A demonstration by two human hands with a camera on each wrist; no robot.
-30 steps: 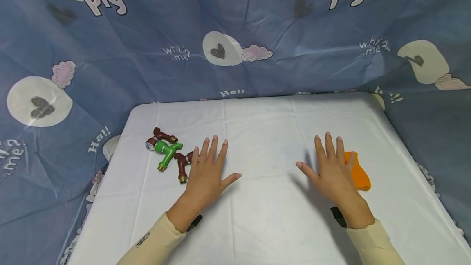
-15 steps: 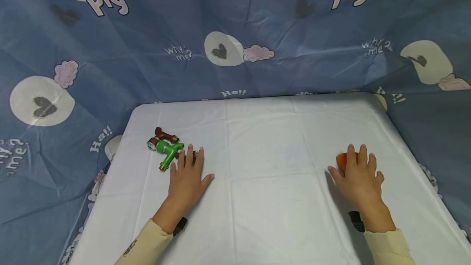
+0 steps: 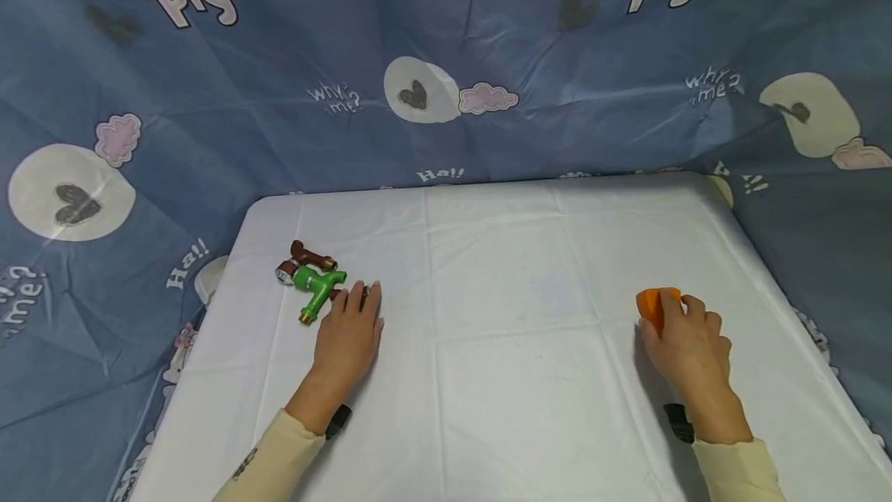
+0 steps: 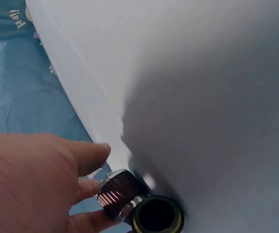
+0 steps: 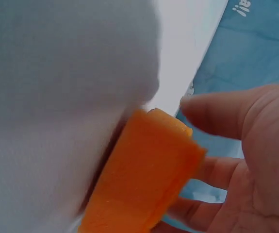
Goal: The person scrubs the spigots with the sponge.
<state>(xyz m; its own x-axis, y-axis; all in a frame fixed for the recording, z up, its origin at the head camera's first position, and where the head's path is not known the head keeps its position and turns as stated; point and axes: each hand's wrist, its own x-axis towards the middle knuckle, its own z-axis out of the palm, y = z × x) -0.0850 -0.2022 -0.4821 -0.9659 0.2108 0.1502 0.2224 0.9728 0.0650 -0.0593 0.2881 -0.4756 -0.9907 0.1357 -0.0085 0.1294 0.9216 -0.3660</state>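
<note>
Brown plastic water tap (image 4: 120,194) lies under my left hand (image 3: 346,339). In the left wrist view my fingers curl behind its ribbed knob, with the thumb held slightly apart above, and its dark round opening (image 4: 157,219) faces the camera. My right hand (image 3: 690,351) is at an orange cloth-like piece (image 3: 653,307) at the right of the table. Seen from the right wrist, the orange piece (image 5: 141,170) looks thick and folded; fingers curl behind it, and the thumb stands a little off it. The hands hide parts of both things in the head view.
Left of my left hand lie a green tap (image 3: 317,285) with a brass end and another brown tap (image 3: 307,256), close together. White cloth covers the table (image 3: 502,393). A blue printed curtain (image 3: 279,138) rises behind and at the sides.
Both hands have come down from a spread pose. The left moved left onto the nearer brown tap, the right moved right onto the orange cloth. Fingers have bent and thumbs have drawn in.
</note>
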